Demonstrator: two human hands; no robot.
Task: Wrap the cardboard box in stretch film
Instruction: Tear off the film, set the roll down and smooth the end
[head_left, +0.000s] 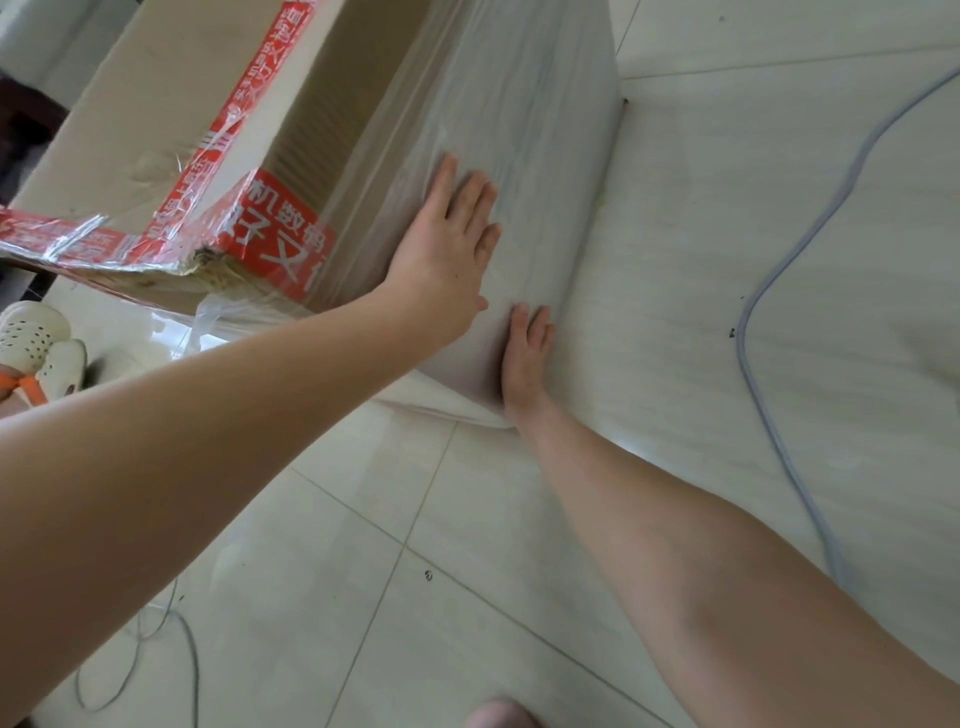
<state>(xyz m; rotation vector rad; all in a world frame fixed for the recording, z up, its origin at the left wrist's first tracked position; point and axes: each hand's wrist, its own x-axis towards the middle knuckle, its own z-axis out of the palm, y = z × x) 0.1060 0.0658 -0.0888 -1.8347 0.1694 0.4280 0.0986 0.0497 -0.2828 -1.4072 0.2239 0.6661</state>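
Straight fingers (470, 202) of left hand (441, 260), right hand (525, 358) press stretch film (519, 130).

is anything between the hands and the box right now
Only the stretch film: the left hand and the right hand lie flat on the film layer covering the cardboard box's side. Nothing else visible sits between them.
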